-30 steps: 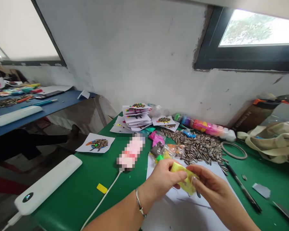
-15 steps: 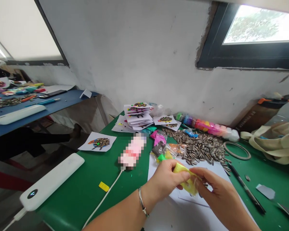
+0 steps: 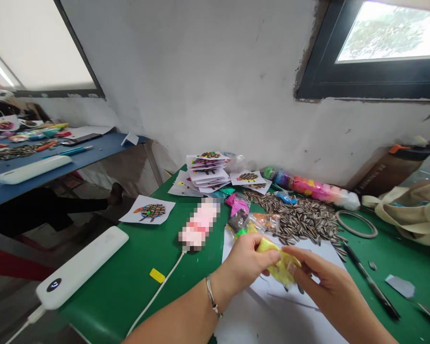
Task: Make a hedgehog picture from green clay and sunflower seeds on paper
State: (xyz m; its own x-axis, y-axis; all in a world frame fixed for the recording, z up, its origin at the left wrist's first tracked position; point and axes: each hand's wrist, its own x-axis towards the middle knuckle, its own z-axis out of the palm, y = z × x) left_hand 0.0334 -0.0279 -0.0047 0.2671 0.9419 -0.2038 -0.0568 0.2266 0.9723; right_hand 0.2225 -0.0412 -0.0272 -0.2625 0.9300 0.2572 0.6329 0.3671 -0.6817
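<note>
Between my two hands is a yellow packet of modelling clay (image 3: pixel 281 268), in a thin clear wrapper. My left hand (image 3: pixel 249 260) grips its left end, thumb on top and fingers curled beneath. The thumb and fingers of my right hand (image 3: pixel 317 277) pinch the wrapper at the other end. Both hands are above a white sheet of paper (image 3: pixel 272 317), where a drawn line and a few dark seeds show partly under the packet. More clay packets, such as a magenta one (image 3: pixel 239 204) and a grey one (image 3: pixel 238 219), lie just beyond my left hand.
Behind the paper spreads a heap of striped sunflower seeds (image 3: pixel 301 220). A pen (image 3: pixel 370 282) and a ring of tape (image 3: pixel 356 224) lie right. Stacked picture cards (image 3: pixel 208 174), a seed-turtle card (image 3: pixel 148 210), a blurred-out phone (image 3: pixel 199 224) and a white power bank (image 3: pixel 82 267) are left.
The view has shifted slightly, so most things sit a little further right. My hands keep hold of the yellow packet, and more of its wrapper shows spread between them.
</note>
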